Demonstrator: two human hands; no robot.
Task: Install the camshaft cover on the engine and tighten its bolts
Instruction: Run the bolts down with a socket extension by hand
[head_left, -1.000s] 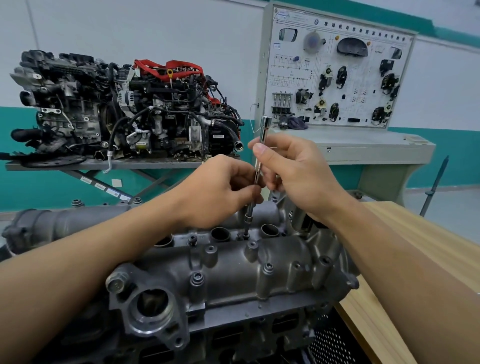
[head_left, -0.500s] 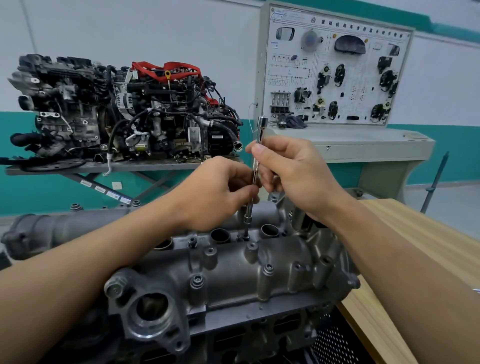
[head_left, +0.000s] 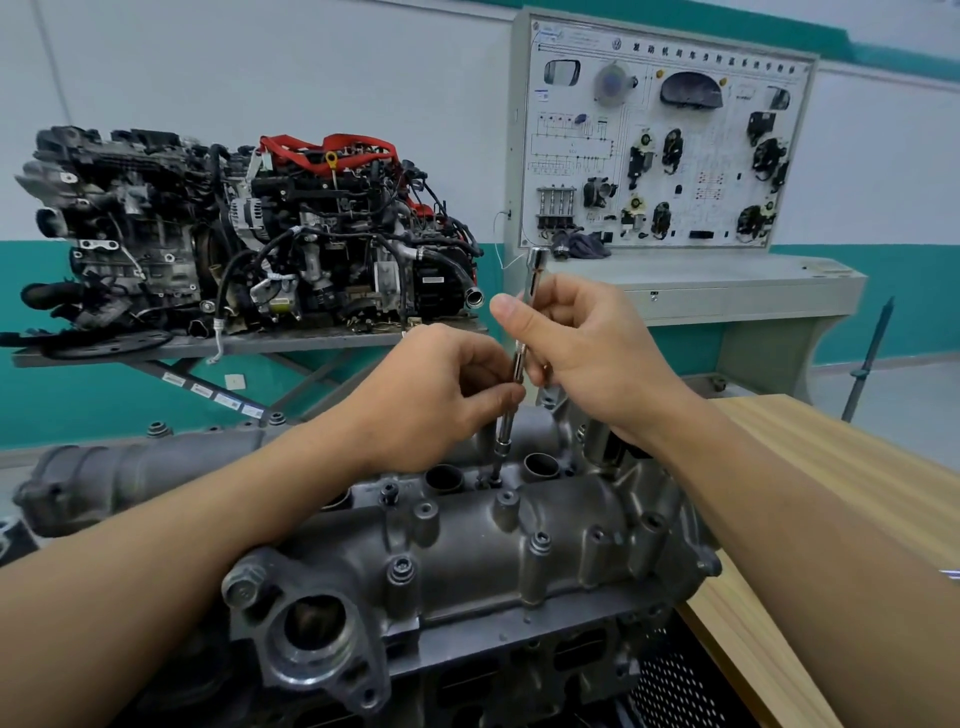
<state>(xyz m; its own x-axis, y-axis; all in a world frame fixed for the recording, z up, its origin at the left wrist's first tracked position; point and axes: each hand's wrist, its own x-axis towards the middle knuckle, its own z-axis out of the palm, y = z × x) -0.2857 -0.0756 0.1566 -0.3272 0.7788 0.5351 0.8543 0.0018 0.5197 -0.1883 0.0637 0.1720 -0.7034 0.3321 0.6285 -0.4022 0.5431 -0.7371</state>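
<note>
The grey cast camshaft cover (head_left: 519, 540) sits on top of the engine in front of me, with several bolts in its bosses. A long chrome extension bar (head_left: 519, 353) stands almost upright, its lower socket end on a bolt (head_left: 492, 479) between two round wells along the cover's far edge. My left hand (head_left: 441, 400) pinches the bar's lower half between thumb and fingers. Higher up, my right hand (head_left: 587, 348) grips the bar, thumb pointing left across it. The bar's square top end pokes out above my right hand.
A wooden bench top (head_left: 831, 499) lies to the right of the engine. Behind stand a complete engine (head_left: 249, 239) on a metal stand and a white training board (head_left: 660, 140) on a grey cabinet. A perforated black panel (head_left: 675, 680) shows at lower right.
The bar stays on the same bolt. My right thumb has shifted a little round the bar while both hands keep their hold; the view has moved slightly.
</note>
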